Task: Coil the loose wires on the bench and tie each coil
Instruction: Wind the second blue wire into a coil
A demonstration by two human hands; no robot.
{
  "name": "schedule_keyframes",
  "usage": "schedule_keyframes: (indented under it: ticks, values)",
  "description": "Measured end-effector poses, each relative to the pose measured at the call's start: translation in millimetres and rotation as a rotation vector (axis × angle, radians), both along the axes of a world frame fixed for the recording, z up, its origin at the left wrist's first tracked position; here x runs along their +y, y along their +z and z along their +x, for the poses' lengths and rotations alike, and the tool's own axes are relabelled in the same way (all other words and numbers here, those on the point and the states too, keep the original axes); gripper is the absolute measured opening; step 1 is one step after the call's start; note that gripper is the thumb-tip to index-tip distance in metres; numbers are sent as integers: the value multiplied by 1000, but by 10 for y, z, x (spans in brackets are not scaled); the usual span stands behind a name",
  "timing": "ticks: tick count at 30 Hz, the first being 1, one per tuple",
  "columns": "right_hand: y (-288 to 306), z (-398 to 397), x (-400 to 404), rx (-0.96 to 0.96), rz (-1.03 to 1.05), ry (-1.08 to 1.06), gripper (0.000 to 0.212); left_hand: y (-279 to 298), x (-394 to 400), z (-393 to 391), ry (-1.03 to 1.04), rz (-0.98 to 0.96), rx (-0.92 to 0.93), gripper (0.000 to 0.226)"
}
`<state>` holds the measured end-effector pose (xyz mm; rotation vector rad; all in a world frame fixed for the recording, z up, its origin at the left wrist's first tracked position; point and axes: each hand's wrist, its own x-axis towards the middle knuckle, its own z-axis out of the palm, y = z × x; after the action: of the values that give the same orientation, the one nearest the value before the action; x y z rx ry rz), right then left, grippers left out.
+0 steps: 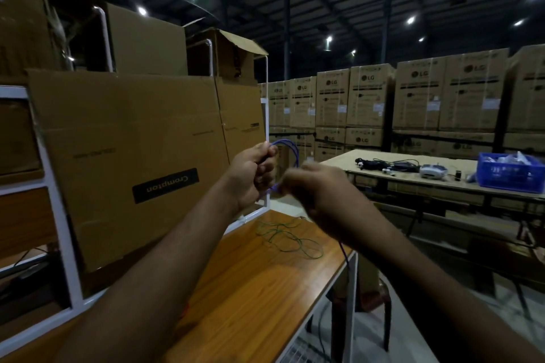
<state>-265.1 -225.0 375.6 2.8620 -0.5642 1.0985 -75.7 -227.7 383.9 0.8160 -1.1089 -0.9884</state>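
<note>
We judge step in hand: coiling blue wire point(287, 146), raised above bench point(250, 289).
Left hand point(253, 174) fist clamped on gathered blue loops, arc standing out above fist.
Right hand point(318, 188) blurred, fingers curled at wire just beside left fist; exact pinch we cannot tell.
Blue tail hangs below right hand, past bench edge.
Next move, as we judge: feed tail into further loops, keep coil from springing, then tie.
Count: two hands; one blue wire; one green wire point(290, 240) loose on bench, not yet coiled.
</note>
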Motion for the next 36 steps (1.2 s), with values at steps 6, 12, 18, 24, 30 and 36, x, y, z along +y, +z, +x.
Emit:
schedule_keyframes:
  ticks: [6, 12, 18, 24, 30, 36]
  values:
    - [283, 173, -478, -424, -85, -157, 18, 43, 97, -139, -106, 19, -63, 33]
    - [198, 285, -624, -438, 60, -222, 20, 97, 129, -189, -73, 34, -12, 37]
    - [91, 308, -630, -481, 201, -175, 21, 92, 178, -175, -50, 89, -41, 39]
    - [-10, 308, -590, -631, 508, -50, 29, 69, 207, -202, -14, 103, -112, 36]
    - [-82, 279, -514, -741, 621, 18, 28, 85, 219, -243, -51, 122, -53, 38]
    - [-157, 157, -646, -554, 802, 236, 32, 74, 197, -183, -36, 105, 43, 46]
